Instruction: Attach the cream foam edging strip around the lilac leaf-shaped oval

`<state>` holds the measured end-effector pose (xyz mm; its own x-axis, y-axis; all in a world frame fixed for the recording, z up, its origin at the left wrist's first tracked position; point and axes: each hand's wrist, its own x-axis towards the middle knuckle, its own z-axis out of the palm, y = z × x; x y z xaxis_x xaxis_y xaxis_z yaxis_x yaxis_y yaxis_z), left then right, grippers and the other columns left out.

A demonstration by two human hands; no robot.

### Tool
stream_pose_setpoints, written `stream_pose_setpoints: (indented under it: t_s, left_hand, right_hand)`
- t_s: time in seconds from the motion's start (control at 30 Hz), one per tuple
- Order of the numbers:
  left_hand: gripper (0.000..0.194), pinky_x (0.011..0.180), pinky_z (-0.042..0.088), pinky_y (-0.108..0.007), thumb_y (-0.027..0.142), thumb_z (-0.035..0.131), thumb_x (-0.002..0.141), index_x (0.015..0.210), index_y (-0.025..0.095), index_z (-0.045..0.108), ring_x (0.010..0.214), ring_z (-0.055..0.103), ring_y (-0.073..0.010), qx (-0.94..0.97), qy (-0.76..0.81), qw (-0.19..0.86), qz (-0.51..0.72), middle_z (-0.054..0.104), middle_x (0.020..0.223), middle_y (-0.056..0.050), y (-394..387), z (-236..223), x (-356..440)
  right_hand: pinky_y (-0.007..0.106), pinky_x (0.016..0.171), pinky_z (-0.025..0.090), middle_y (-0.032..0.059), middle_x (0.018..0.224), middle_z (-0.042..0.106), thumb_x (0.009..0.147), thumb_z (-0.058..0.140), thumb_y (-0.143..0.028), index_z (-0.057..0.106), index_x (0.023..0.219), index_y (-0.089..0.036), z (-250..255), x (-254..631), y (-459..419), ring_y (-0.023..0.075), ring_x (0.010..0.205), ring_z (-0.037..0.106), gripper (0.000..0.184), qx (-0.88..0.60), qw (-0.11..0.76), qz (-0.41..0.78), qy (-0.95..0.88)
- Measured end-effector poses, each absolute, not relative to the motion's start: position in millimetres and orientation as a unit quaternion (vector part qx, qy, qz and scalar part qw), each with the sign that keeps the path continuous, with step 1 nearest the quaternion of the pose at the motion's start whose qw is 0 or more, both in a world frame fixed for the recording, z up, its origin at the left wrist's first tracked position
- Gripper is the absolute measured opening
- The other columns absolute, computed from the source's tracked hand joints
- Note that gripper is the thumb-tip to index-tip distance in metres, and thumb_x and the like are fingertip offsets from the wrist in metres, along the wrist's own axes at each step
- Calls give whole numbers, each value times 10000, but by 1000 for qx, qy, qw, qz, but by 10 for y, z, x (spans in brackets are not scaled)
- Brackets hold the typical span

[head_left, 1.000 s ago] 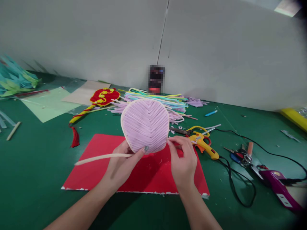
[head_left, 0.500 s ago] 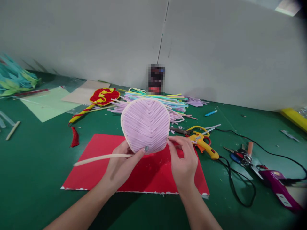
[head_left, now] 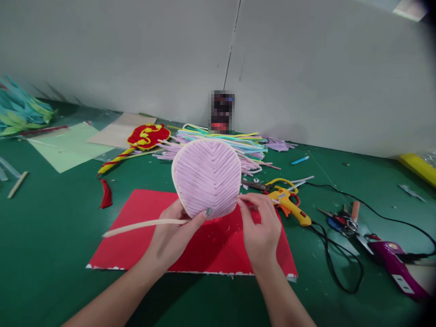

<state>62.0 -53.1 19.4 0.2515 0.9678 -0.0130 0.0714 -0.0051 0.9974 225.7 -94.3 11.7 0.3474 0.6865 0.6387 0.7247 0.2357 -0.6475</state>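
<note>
A round pink fan face (head_left: 206, 176) woven from pipe cleaners in a chevron pattern is held upright above a red sheet (head_left: 136, 240). My left hand (head_left: 173, 236) grips its lower edge, thumb on the front. A cream edging strip (head_left: 143, 224) trails from that hand out to the left. My right hand (head_left: 260, 231) pinches the fan's lower right rim with thumb and fingertips.
Behind the fan lies a heap of coloured pipe cleaners (head_left: 225, 141). A red and yellow fan with tassel (head_left: 143, 138) lies at back left. A yellow glue gun (head_left: 289, 206), scissors (head_left: 344, 225), a purple tool (head_left: 397, 268) and black cables sit right. Paper sheets (head_left: 68, 145) lie left.
</note>
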Motion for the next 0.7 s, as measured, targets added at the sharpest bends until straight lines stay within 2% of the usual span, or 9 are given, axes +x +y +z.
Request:
stream_pose_setpoints:
  t_s: [0.47,0.7]
  left_hand:
    - [237,746,584,-268,255,659,772,997,182,650,905,703,-208,582,444,533,424,748,993,-30,-525,215,636]
    - [229,724,589,-278,257,658,767,984,184,659,888,707,-218,587,450,521,425,751,972,-33,-517,204,628]
  right_hand:
    - [272,712,506,28,850,608,861,568,-103,608,878,-181,108,2250,-945,138,814,586,90,-622,549,-12,-559]
    - [273,720,507,25,847,616,857,575,-95,617,882,-184,112,2249,-945,137,814,588,102,-616,553,-17,-561]
